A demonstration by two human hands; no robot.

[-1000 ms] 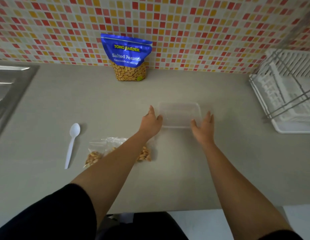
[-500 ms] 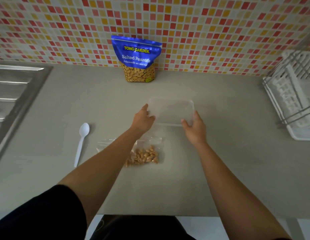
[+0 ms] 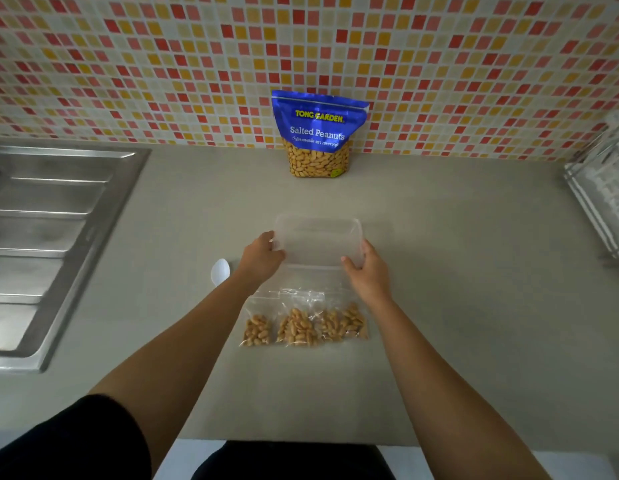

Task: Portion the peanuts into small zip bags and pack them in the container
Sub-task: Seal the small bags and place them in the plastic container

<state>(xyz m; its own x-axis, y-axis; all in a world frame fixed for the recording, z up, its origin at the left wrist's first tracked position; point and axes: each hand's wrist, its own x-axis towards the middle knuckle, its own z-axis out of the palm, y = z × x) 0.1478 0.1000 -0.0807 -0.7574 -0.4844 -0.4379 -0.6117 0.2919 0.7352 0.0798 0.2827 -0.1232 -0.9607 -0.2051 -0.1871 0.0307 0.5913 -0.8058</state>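
Clear plastic container (image 3: 318, 237) sits at mid-worktop (image 3: 474, 306), in line with the blue peanut pouch (image 3: 318, 133), which stands upright at the back edge against the tiled wall. Whether the container rests on the surface or is raised cannot be told.

Left hand (image 3: 261, 259) grips the container's near left corner, fingers curled round the wall. Right hand (image 3: 368, 268) grips the near right corner, thumb along the near rim.

Filled zip bags (image 3: 301, 323) lie flat and overlapping just on the front-edge side of the container; the exact count is unclear. A white spoon (image 3: 220, 271) lies just left of the left wrist, partly hidden. A steel sink (image 3: 59, 237) is at the left end and a dish rack (image 3: 602, 202) at the right edge.

Assessment: the container looks light and thin-walled, so it is likely to flex and slide; the present two-corner hold suits it. The bags are soft and slippery, and their contents shift. Each is best pinched at the sealed top strip, not the filled belly.
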